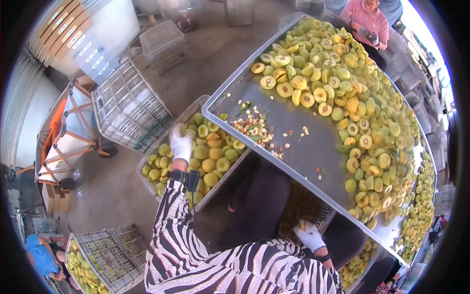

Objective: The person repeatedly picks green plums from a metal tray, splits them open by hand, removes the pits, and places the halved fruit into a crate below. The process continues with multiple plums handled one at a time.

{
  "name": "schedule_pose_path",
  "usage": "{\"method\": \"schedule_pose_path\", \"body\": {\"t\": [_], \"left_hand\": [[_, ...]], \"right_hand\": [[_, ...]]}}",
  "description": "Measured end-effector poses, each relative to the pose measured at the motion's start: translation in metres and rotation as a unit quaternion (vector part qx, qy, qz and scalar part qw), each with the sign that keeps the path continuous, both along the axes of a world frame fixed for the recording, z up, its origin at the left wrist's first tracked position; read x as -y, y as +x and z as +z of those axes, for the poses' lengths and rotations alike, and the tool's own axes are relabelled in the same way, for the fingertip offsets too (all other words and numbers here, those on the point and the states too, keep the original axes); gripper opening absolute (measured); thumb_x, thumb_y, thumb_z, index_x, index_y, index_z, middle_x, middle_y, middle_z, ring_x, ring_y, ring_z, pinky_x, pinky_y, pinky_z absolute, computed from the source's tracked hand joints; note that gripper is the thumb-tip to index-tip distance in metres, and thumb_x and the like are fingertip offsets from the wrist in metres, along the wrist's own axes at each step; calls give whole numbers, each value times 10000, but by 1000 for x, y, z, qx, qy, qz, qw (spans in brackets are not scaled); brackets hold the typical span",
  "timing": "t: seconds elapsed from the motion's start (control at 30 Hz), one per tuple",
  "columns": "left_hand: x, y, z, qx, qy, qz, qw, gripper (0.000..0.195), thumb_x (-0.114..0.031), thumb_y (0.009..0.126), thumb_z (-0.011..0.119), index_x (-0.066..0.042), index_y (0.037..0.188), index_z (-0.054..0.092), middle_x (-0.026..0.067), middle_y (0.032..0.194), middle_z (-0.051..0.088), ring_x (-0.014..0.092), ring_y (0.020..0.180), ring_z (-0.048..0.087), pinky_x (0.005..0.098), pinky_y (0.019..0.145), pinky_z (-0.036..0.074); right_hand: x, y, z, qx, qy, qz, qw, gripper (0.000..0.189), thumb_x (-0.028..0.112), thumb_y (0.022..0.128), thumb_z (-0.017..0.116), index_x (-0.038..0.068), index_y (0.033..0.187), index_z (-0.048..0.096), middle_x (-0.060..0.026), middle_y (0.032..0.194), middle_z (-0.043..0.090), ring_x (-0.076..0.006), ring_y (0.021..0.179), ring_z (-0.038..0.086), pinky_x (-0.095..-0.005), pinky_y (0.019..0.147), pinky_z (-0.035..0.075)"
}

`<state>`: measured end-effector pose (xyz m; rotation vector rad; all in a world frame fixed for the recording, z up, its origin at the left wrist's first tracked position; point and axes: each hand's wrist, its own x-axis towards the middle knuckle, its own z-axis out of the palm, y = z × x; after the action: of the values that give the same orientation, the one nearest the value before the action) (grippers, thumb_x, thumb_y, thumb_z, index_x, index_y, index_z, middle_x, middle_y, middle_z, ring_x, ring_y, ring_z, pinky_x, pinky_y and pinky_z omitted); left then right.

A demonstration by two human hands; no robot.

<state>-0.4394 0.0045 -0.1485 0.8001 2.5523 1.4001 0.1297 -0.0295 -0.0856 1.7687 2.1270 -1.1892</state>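
Observation:
My left hand, in a white knit glove, reaches down onto the fruit at the far left side of a plastic crate. Whole and halved yellow-green apricots fill this crate. What the fingers close on is hidden from above. My right hand, gloved too, is low between my knees, over a shaded container of brownish pieces. Something small and tan seems to be at its fingertips, too unclear to name. Above my lap, a metal-topped table bears a big heap of halved apricots.
Small pale pits or kernels lie scattered near the table's raised rim. An upturned white crate and a folding wagon stand left. Another fruit crate sits lower left. A person in pink works across the table.

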Motion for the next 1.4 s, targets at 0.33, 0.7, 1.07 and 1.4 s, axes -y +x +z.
{"method": "schedule_pose_path", "body": {"t": [0.33,0.7,1.07,1.4], "left_hand": [[-82,-77,-128,-181,-365,-52,912,816,-597,898,604,-165,1544,353,188,1661,209,433,1518,204,496,1228,238],[-84,-74,26,-48,81,121,988,461,-219,995,571,63,1360,570,213,1397,592,321,1279,561,386,1116,407],[-382,239,166,-299,-18,-412,861,665,-429,856,750,-78,1388,559,192,1508,465,385,1369,458,459,1122,410],[-330,308,106,-438,-128,-433,778,451,-328,804,751,-146,1203,645,152,1246,601,380,1103,609,468,966,499]], "right_hand": [[-2,15,-22,100,-61,-38,992,476,456,970,542,46,1191,642,-230,1179,679,-418,1092,638,-474,931,503],[-19,9,-18,29,-153,-115,981,586,509,936,574,15,1248,614,-292,1220,641,-465,1148,602,-492,976,480],[-22,32,-46,-93,-49,-32,994,606,543,935,559,68,1308,612,-282,1204,647,-468,1133,610,-493,969,485],[-24,20,-35,-99,-166,-78,978,599,603,890,589,110,1220,675,-278,1115,690,-459,1056,663,-503,914,528]]}}
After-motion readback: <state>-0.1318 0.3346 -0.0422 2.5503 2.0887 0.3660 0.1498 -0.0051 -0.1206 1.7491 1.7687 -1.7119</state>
